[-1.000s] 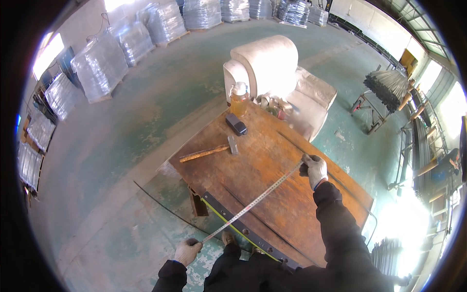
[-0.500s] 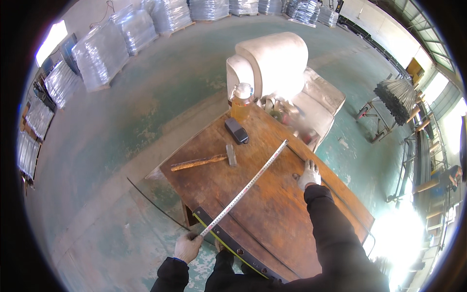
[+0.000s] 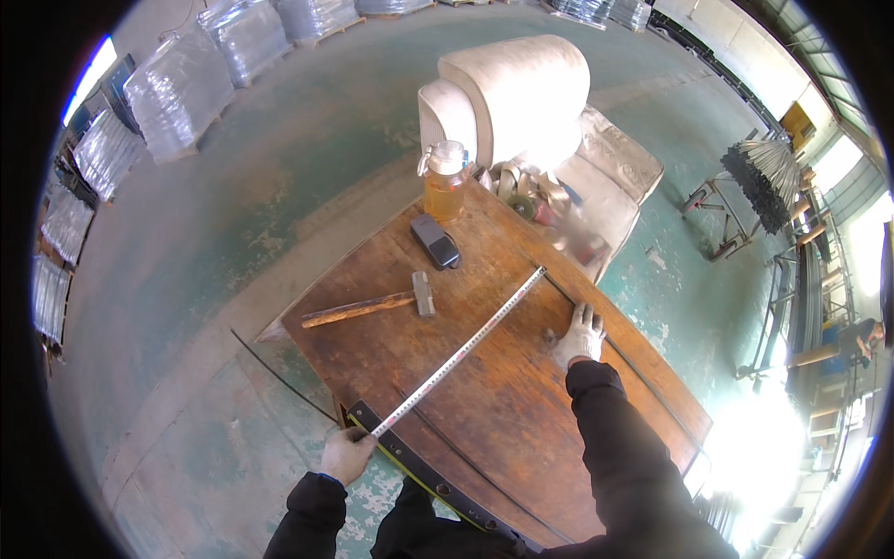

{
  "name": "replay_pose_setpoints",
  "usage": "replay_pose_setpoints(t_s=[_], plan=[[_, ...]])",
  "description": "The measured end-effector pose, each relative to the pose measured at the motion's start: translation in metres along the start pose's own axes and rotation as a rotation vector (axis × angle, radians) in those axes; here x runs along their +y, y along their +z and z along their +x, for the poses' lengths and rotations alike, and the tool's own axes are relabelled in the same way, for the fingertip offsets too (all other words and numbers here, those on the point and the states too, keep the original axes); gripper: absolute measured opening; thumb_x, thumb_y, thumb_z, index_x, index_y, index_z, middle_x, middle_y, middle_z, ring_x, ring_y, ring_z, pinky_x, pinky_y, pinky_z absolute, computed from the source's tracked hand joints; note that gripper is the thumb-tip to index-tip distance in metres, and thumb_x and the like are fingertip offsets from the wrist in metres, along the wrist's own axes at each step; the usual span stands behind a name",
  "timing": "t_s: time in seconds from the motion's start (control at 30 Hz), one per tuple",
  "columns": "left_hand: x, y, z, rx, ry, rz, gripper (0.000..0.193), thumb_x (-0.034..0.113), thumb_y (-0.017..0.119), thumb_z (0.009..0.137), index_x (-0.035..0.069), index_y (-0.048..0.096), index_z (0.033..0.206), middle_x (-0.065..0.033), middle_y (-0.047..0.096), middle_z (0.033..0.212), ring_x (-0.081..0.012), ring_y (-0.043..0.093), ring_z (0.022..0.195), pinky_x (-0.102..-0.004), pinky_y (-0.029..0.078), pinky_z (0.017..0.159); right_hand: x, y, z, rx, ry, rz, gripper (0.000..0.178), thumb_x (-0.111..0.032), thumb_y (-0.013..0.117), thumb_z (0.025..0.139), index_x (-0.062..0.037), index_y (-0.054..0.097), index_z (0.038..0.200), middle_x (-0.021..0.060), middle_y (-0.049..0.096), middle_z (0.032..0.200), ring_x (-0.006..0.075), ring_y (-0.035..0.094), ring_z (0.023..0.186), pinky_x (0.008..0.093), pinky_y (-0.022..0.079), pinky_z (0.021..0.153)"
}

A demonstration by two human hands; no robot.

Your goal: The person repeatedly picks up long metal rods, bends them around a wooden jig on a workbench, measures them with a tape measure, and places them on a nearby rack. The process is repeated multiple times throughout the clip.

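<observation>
My left hand (image 3: 348,455), in a pale work glove, is closed on the near end of a tape measure; its case is not visible. The extended white blade (image 3: 461,354) crosses the table diagonally, its far tip beside a thin dark rod (image 3: 643,379). My right hand (image 3: 581,337), also gloved, lies with fingers stretched out over that rod near the table's right side. A second thin rod (image 3: 475,453) lies nearer me. Along the near edge runs a dark strip with holes (image 3: 418,467) and a yellow-green border. The wooden table (image 3: 521,410) is worn and stained.
A wood-handled hammer (image 3: 363,307), a dark grey oblong case (image 3: 435,241) and a lidded jar of amber liquid (image 3: 445,191) sit on the table's far left. Behind stands a pale armchair (image 3: 521,98) holding straps. A thin rod (image 3: 279,375) juts out left. A cart of metal bars (image 3: 759,182) stands right.
The view has shifted slightly, so the table and its contents sit a little further left. My left hand still grips the tape; my right hand stays by the rod, its fingers slightly rearranged.
</observation>
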State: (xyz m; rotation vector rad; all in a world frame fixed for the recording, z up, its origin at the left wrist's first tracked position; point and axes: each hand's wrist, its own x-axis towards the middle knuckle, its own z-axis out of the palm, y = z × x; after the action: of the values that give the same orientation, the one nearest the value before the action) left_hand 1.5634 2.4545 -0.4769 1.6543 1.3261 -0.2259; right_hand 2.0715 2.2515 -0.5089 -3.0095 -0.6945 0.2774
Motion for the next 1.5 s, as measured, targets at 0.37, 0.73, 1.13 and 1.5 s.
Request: replay_pose_setpoints(t_s=[0.37, 0.73, 1.13, 1.5], plan=[[0.000, -0.020, 0.021, -0.010, 0.046, 0.105, 0.054, 0.045, 0.071, 0.103, -0.004, 0.087, 0.118, -0.0322, 0.084, 0.116, -0.0483, 0.081, 0.118, -0.0531, 0.063, 0.104, -0.009, -0.001, 0.001, -0.088, 0.050, -0.079, 0.120, -0.062, 0.080, 0.104, 0.0005, 0.022, 0.189, 0.0243, 0.029, 0.195, 0.0514, 0.030, 0.178, 0.0601, 0.027, 0.146], [-0.004, -0.038, 0.025, -0.021, -0.020, 0.248, 0.070, 0.062, 0.069, 0.107, -0.005, 0.087, 0.119, -0.0318, 0.084, 0.119, -0.0481, 0.079, 0.121, -0.0540, 0.062, 0.106, 0.007, 0.021, 0.013, -0.048, 0.008, -0.085, 0.117, -0.063, 0.079, 0.104, 0.0009, 0.027, 0.188, 0.0257, 0.032, 0.193, 0.0526, 0.030, 0.176, 0.0588, 0.026, 0.145], [-0.009, -0.039, 0.027, -0.021, -0.009, 0.248, 0.069, 0.061, 0.069, 0.108, -0.003, 0.088, 0.123, -0.0316, 0.084, 0.123, -0.0491, 0.078, 0.123, -0.0539, 0.062, 0.108, 0.008, 0.026, 0.017, -0.043, 0.006, -0.101, 0.116, -0.064, 0.078, 0.104, -0.0008, 0.028, 0.188, 0.0253, 0.033, 0.194, 0.0529, 0.032, 0.176, 0.0578, 0.029, 0.145], [-0.017, -0.033, 0.029, -0.011, -0.015, 0.279, 0.068, 0.062, 0.067, 0.111, 0.000, 0.087, 0.132, -0.0283, 0.084, 0.130, -0.0470, 0.078, 0.129, -0.0529, 0.061, 0.112, 0.006, 0.025, 0.018, -0.044, 0.008, -0.120, 0.116, -0.063, 0.079, 0.105, -0.0019, 0.027, 0.188, 0.0238, 0.033, 0.194, 0.0527, 0.033, 0.175, 0.0582, 0.030, 0.144]])
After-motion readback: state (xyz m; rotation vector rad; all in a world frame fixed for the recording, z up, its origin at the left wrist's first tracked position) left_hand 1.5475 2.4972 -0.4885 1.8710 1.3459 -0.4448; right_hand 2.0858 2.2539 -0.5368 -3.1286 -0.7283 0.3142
